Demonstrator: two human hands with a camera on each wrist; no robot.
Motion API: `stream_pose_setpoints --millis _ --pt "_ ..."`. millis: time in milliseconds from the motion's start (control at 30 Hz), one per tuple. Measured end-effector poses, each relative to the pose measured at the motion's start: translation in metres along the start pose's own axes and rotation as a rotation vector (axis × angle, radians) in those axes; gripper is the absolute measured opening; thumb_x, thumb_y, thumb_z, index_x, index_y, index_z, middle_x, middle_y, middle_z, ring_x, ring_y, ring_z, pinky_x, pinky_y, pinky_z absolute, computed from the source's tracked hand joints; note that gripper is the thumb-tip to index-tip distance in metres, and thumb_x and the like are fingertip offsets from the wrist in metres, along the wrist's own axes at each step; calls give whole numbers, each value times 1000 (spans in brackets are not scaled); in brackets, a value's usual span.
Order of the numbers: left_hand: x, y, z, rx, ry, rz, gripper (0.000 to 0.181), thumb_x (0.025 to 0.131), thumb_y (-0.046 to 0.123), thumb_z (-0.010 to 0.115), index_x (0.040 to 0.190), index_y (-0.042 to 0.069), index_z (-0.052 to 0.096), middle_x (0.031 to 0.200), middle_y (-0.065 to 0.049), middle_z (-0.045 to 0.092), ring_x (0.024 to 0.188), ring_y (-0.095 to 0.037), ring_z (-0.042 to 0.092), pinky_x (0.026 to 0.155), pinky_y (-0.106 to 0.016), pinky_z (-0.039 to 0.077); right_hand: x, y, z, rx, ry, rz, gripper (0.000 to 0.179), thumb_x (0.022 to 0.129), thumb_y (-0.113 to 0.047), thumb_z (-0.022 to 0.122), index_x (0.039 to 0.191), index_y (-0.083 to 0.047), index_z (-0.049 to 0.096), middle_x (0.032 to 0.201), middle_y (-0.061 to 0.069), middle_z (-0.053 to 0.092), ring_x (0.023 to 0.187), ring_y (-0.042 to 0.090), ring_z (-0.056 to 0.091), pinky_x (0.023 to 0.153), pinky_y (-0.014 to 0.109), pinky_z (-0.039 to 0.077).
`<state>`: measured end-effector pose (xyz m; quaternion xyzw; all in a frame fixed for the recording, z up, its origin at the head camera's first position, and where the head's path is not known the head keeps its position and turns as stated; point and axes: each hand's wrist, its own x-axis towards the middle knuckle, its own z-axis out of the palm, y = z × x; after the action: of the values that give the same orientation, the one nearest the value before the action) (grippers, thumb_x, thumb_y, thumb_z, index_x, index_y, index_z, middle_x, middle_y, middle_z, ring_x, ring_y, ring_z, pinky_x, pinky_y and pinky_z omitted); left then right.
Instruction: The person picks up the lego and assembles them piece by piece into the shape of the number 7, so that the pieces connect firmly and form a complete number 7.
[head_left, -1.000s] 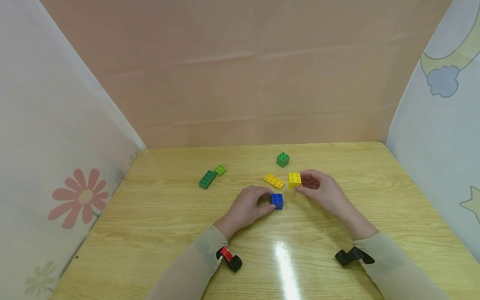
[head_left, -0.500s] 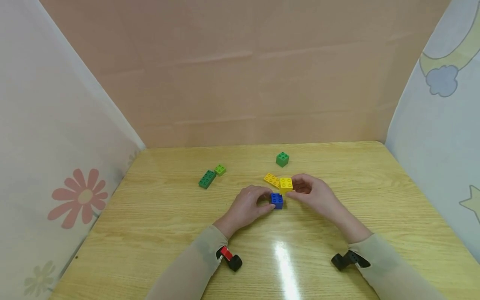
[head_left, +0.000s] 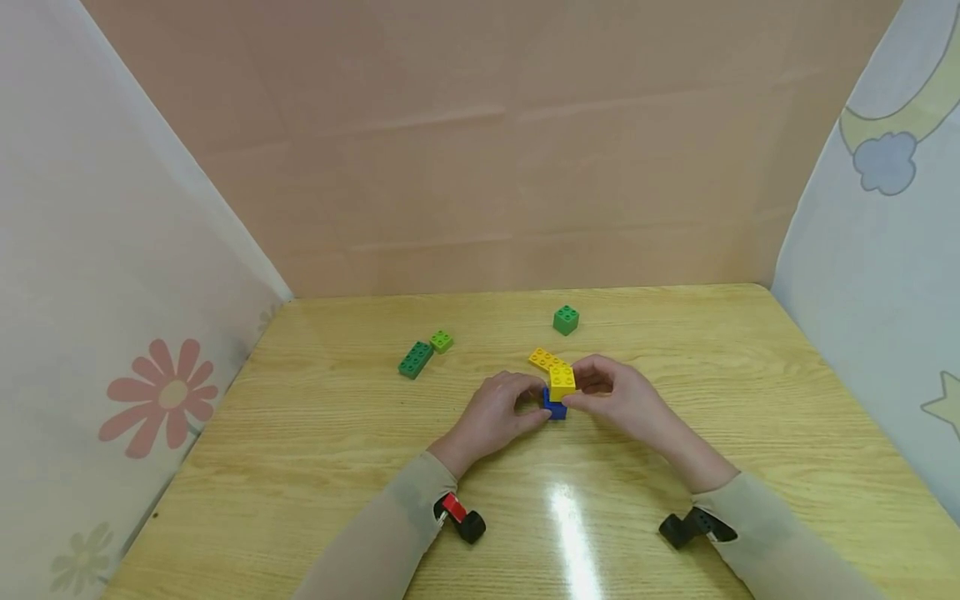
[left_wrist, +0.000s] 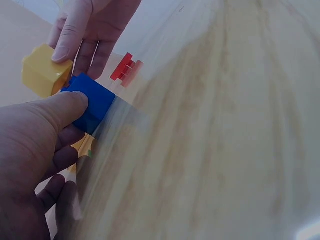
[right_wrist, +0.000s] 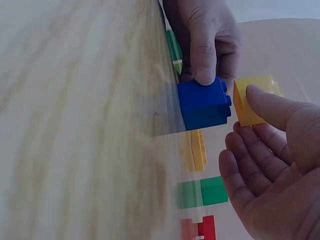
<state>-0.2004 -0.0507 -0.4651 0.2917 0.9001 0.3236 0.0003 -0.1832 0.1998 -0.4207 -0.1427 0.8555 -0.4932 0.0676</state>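
My left hand [head_left: 501,410] pinches a blue toy brick [right_wrist: 202,104] that stands on the wooden table [head_left: 330,467]. Between thumb and fingers, my right hand [head_left: 626,400] holds a square yellow brick [head_left: 562,383] just above the blue one. A narrow gap shows between the yellow brick's underside and the blue studs in the right wrist view. Seen from the head, the yellow brick hides most of the blue top. Behind it lies a flat orange-yellow brick [head_left: 545,358], partly covered.
A green square brick [head_left: 566,320] stands farther back. To the left lie a long dark green brick [head_left: 416,360] and a small lime brick [head_left: 442,341]. A red brick [left_wrist: 121,66] shows in the wrist views, hidden from the head by my right hand.
My right hand has carried the yellow brick leftward and nearer to me, from beside the flat orange-yellow brick to over the blue brick. The left hand has stayed in place.
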Motion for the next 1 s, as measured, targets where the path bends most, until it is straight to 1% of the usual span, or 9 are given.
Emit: stream_pose_setpoints --millis 100,233,467,567,633,833,900,1000 --pt "0 -1 0 -7 4 7 33 103 33 83 131 16 77 118 7 75 106 -11 61 95 -31 51 0 1 1 -9 0 -7 40 100 -32 87 129 -8 73 124 6 75 115 25 71 103 48 56" --pt "1 -1 0 -4 8 20 31 103 31 83 129 16 77 117 8 75 106 -11 61 96 -32 51 0 3 3 -19 -1 -4 40 99 -32 87 128 -9 73 123 5 75 114 24 71 102 49 56" --pt "1 -1 1 5 7 24 31 103 30 83 129 15 77 117 7 76 106 -11 62 96 -33 51 2 5 6 -44 1 -4 39 98 -27 89 127 -8 73 120 4 75 112 23 71 98 36 57" --pt "1 -1 1 1 9 26 30 103 29 83 128 15 77 116 8 76 106 -11 62 96 -33 51 2 5 7 -52 3 -11 38 98 -27 89 127 -8 73 119 4 75 111 23 71 97 33 57" --pt "1 -1 1 -1 11 26 29 103 29 83 127 16 77 115 8 76 106 -11 62 96 -33 51 3 6 7 -56 4 -17 37 98 -28 89 127 -9 74 120 3 75 112 23 71 98 35 57" --pt "1 -1 1 3 12 28 27 103 30 83 125 16 77 114 9 75 105 -11 61 96 -33 51 2 7 9 -64 9 -31 35 99 -28 88 125 -10 74 120 3 75 113 24 71 102 47 57" --pt "0 -1 1 2 16 35 27 103 30 84 125 16 77 113 8 76 106 -11 62 96 -33 51 2 7 9 -72 13 -37 34 98 -27 88 124 -12 74 120 2 75 113 23 72 102 48 58" --pt "0 0 0 -3 23 43 28 102 29 84 126 15 77 115 7 76 106 -12 62 96 -34 52 2 7 10 -93 17 -67 33 98 -25 89 124 -14 74 119 0 76 113 22 72 101 48 59"
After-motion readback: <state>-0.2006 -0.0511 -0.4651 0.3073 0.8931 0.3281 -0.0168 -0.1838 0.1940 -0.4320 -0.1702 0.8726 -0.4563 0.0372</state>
